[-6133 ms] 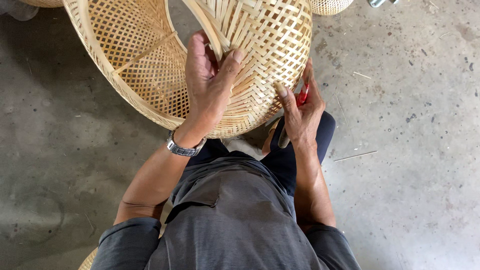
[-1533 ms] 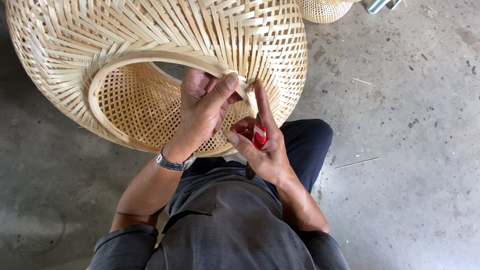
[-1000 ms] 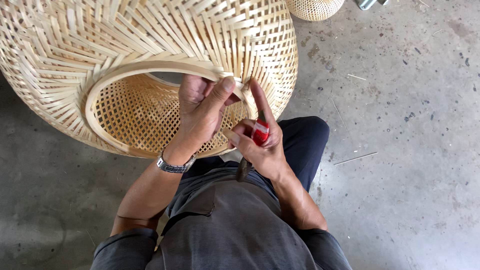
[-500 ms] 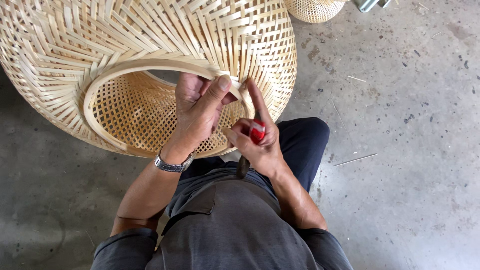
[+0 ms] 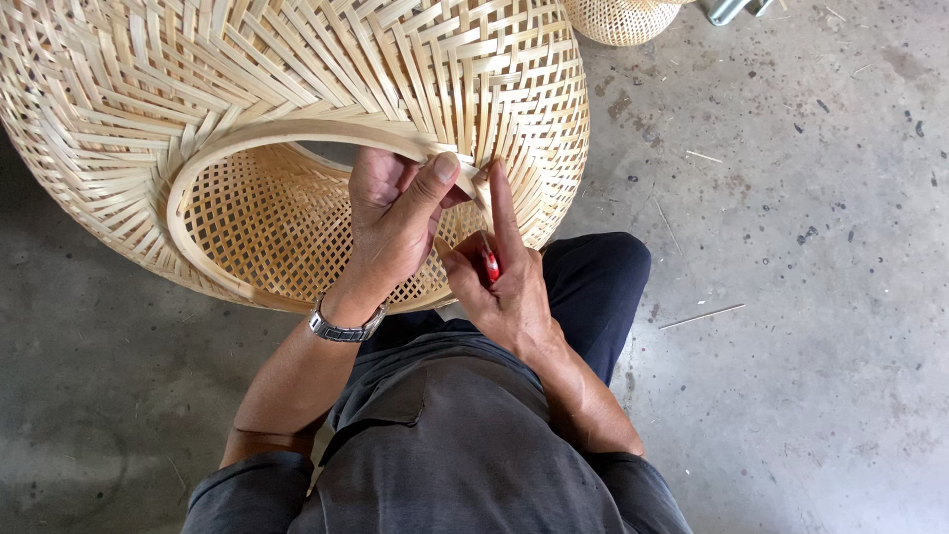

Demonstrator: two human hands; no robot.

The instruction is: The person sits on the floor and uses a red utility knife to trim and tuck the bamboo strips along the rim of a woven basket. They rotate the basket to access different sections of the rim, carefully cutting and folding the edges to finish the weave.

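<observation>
A large woven bamboo basket (image 5: pixel 247 89) lies on its side before me, its round rim hoop (image 5: pixel 198 168) facing me. My left hand (image 5: pixel 395 213), with a metal wristwatch (image 5: pixel 344 326), grips the rim hoop at its right end, thumb pressed on the strip. My right hand (image 5: pixel 499 282) holds a red-handled tool (image 5: pixel 491 265) in its palm, and its forefinger points up against the same spot on the rim. The tool's tip is hidden by my fingers.
Grey concrete floor (image 5: pixel 791 247) all around, with thin bamboo slivers (image 5: pixel 702 316) scattered at the right. A smaller woven basket (image 5: pixel 618 18) stands at the top edge, a metal object (image 5: pixel 732 8) beside it. My dark-trousered knee (image 5: pixel 603 277) is under the basket.
The basket has been turned since the oldest frame so the rim hoop faces me. Over the last second both hands stay at the rim, the right forefinger stretching up to it.
</observation>
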